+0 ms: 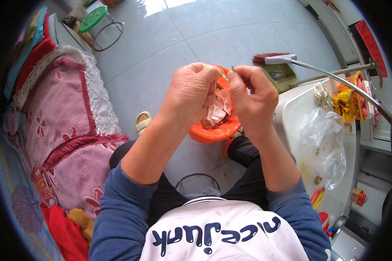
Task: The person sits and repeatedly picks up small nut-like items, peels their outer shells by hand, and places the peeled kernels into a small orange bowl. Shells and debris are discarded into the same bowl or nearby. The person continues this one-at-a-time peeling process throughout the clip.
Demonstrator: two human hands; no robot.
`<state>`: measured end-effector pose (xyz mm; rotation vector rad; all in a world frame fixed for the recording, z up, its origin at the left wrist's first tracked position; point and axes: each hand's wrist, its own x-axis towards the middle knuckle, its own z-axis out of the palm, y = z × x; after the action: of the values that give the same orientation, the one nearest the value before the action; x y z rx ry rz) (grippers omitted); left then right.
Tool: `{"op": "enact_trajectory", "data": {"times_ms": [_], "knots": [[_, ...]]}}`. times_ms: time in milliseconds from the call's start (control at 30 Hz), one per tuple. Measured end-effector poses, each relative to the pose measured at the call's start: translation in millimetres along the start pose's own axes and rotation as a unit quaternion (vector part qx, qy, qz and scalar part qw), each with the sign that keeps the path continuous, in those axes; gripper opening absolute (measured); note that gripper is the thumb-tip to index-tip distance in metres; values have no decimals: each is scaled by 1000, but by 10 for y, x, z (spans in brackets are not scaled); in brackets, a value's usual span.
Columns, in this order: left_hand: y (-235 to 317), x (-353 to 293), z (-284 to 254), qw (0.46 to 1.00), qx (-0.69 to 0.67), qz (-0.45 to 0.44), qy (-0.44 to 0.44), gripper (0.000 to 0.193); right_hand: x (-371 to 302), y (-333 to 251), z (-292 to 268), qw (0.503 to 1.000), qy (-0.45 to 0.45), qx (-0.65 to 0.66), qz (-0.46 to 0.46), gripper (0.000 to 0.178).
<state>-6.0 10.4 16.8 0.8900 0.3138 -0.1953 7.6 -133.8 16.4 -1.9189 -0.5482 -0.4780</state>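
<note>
Both of my hands are raised close together over a bin lined with an orange-red plastic bag (210, 132). My left hand (192, 89) is closed, thumb and forefinger pinching a small, slender pale piece (224, 77) whose kind I cannot make out. Facing it, my right hand (255, 90) pinches with thumb and forefinger, and a small green tip (233, 68) pokes up beside them. Whether both hands grip one single piece is unclear. Crumpled pinkish paper-like scraps (218, 108) lie inside the bag, partly hidden by my hands.
A white table (287, 119) at right bears a clear plastic bag (324, 143) and a pale rope bundle (323, 95). Beyond it are a broom (276, 58) and a green dustpan (279, 77). A pink-covered sofa (59, 104) stands left, a green stool (93, 18) far left.
</note>
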Motion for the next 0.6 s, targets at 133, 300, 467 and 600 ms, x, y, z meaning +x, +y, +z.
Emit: {"op": "enact_trajectory", "data": {"times_ms": [133,300,467,600], "knots": [[-4,-32,29,1000,23,15,10,9,148,96,-167,844,-104,402,339,12],[51,-34,-4,999,23,15,-46,13,225,267,-286,629,-227,608,427,23],[79,-25,-43,993,-22,-2,-113,15,189,285,-258,541,-256,653,464,27],[48,-31,-23,993,-1,26,-113,16,181,262,-217,533,-253,643,489,20]]}}
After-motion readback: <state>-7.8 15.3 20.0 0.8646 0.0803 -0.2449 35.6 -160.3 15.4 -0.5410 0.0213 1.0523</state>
